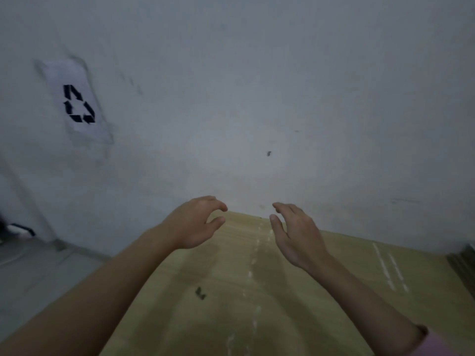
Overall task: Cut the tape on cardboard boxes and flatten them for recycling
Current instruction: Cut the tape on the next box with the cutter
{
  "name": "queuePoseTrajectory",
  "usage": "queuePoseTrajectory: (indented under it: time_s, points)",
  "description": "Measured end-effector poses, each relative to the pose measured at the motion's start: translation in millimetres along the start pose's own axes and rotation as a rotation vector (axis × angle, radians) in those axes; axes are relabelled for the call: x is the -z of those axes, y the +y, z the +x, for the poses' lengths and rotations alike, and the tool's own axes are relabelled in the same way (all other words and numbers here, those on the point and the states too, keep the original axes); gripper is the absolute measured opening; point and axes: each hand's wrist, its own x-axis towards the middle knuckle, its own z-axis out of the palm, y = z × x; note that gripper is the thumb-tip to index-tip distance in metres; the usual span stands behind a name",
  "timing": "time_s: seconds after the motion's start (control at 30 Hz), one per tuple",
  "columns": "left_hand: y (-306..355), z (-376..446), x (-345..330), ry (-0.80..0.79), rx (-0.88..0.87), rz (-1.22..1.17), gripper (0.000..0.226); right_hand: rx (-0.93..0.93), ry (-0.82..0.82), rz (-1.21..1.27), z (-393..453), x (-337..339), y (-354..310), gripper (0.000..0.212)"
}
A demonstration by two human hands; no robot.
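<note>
Hands: our left hand (195,223) and right hand (295,232) hover with loosely curled fingers, holding nothing.
Cardboard (231,291): lying flat right beneath both palms, against the wall (257,98).
Handling: looks light, stiff, bendy; we'd grip the far edge.

I am seeing open room between both hands; the wall (257,98) is blocking beyond the cardboard (218,291).
</note>
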Motion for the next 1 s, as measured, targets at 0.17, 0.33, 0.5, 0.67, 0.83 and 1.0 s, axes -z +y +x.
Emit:
queuePoseTrajectory:
  time_s: [0.17, 0.33, 0.5, 0.67, 0.83, 1.0]
  points:
    - [-82.8, -21.9, 9.2, -0.014, 0.051, 0.005, 0.037, 0.040, -0.061, 0.032, 34.3, -75.9, -55.0, 0.061]
    - [-186.9, -42.8, 17.2, -0.124, 0.144, 0.037, 0.038, 0.051, -0.134, 0.022, 60.7, -160.9, -115.0, 0.049]
    - [-288.2, -57.5, 23.0, -0.217, 0.218, 0.031, 0.038, -0.010, -0.180, 0.047, 87.3, -237.2, -167.4, 0.049]
    - [-373.4, -74.7, 12.5, -0.264, 0.252, -0.031, 0.036, -0.049, -0.288, 0.052, 95.4, -305.3, -210.7, 0.040]
    - [-451.5, -87.0, -12.6, -0.335, 0.238, -0.106, 0.034, -0.161, -0.359, 0.056, 87.2, -370.1, -246.3, 0.037]
    - [-530.6, -97.2, -43.0, -0.437, 0.181, -0.150, 0.033, -0.327, -0.423, 0.040, 74.2, -438.5, -286.1, 0.031]
